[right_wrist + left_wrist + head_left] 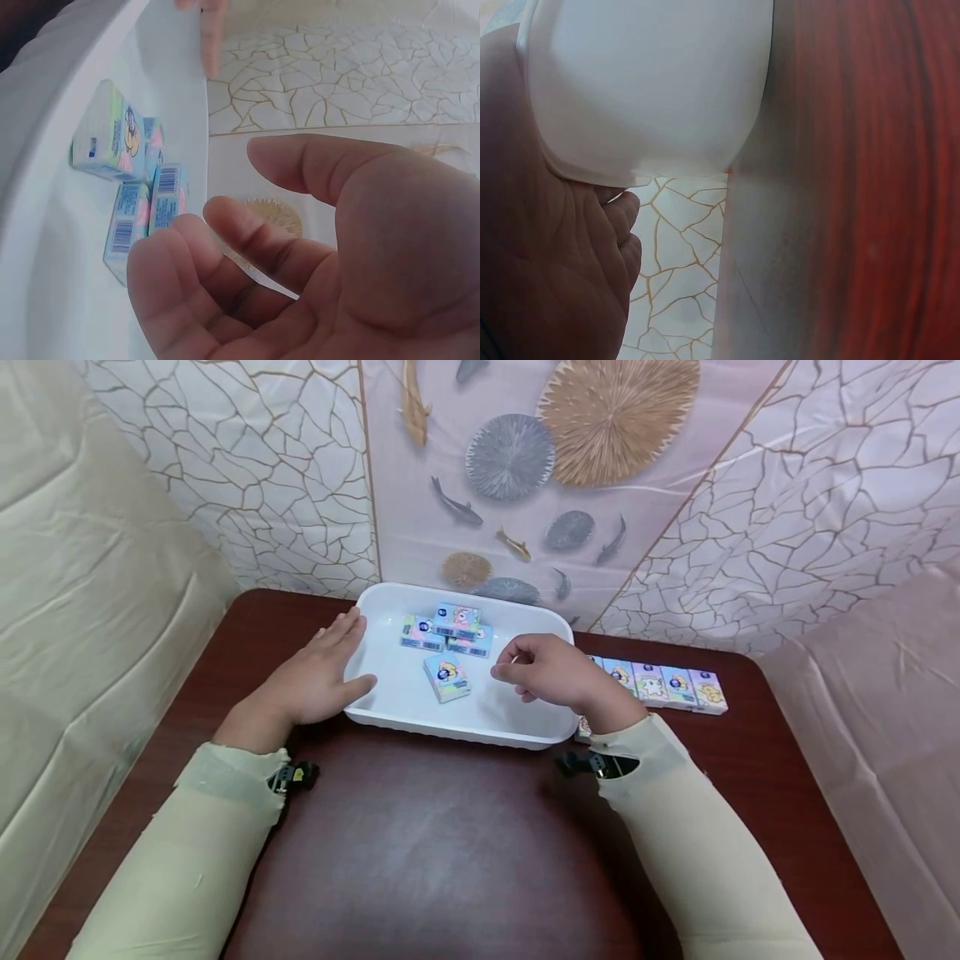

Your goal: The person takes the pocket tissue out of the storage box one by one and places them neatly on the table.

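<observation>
A white tray (405, 714) holds several small pastel packs with cartoon prints, which look like pocket tissues. Two packs lie side by side near the back, with another pack (457, 619) on top of them. A separate pack (446, 677) lies tilted in front of these. My left hand (318, 672) rests along the tray's left rim, fingers extended and thumb over the edge. Over the tray's right part hovers my right hand (551, 672). Its fingers are loosely bent, and the right wrist view shows nothing between thumb and fingertips.
To the right of the tray, a row of similar packs (652, 683) lies on the dark red-brown table (420, 852). Part of another pack shows beneath my right wrist. Patterned cloth (292, 468) hangs behind the table, and beige cloth flanks both sides.
</observation>
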`<state>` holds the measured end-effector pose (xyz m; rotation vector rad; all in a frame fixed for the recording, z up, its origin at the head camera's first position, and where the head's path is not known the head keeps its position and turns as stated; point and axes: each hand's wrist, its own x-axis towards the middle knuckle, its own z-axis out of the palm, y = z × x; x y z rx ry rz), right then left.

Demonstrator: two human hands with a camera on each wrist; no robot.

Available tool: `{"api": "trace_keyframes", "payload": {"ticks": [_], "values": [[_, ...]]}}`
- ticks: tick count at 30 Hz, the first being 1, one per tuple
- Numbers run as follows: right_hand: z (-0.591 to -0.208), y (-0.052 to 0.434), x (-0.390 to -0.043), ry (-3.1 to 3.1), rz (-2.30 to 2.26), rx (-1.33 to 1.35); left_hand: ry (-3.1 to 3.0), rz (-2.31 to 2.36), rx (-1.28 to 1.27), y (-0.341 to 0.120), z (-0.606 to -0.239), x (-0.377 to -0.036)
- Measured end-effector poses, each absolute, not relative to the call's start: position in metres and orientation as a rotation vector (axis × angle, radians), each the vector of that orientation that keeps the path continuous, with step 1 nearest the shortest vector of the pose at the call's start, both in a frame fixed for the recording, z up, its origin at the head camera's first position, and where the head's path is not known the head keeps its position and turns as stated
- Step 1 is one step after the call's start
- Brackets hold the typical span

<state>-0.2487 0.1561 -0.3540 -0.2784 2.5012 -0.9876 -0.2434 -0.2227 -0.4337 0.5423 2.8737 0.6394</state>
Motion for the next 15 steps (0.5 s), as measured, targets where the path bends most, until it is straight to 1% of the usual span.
{"api": "trace_keyframes", "payload": {"ticks": [15], "values": [[-0.365,0.129,-0.276,2.391,-1.066,-0.254,2.878,0.649,0.54,-0.222,-0.435,-0.244]]}}
